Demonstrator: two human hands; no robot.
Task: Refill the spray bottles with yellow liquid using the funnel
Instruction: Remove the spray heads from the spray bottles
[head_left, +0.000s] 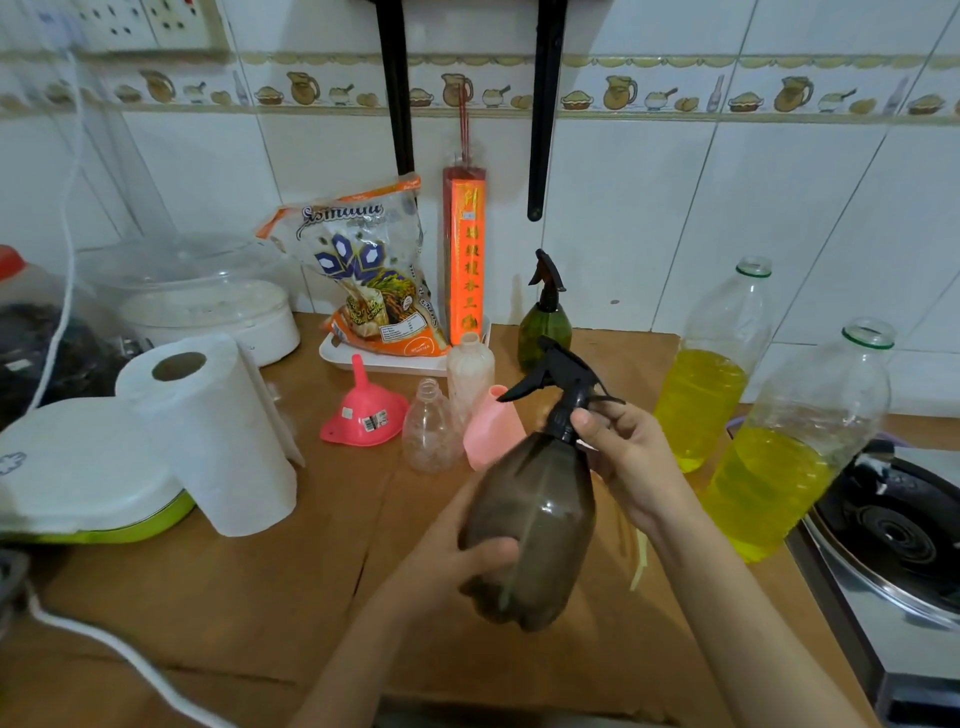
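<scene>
1. Readable writing is scarce: the rice bag (363, 275) carries a partly legible brand; the orange box (466, 254) has Chinese characters.
2. The left hand (457, 571) grips the base of the brown spray bottle (535, 525), tilted above the counter (208, 597).
3. The right hand (623, 452) pinches its black sprayer collar.
4. The pink plastic funnel (363, 410) rests upside down beside a clear bottle (431, 431).
5. Two open bottles of yellow liquid (701, 400) stand right.

The brown spray bottle (535, 525) hides most of the pink jug (491, 434) and the left hand's (457, 566) fingers, the stove (893, 540) and green-rimmed white container (78, 483) run off the edges, and the rice bag's (363, 275) small print is too blurry to read.
</scene>
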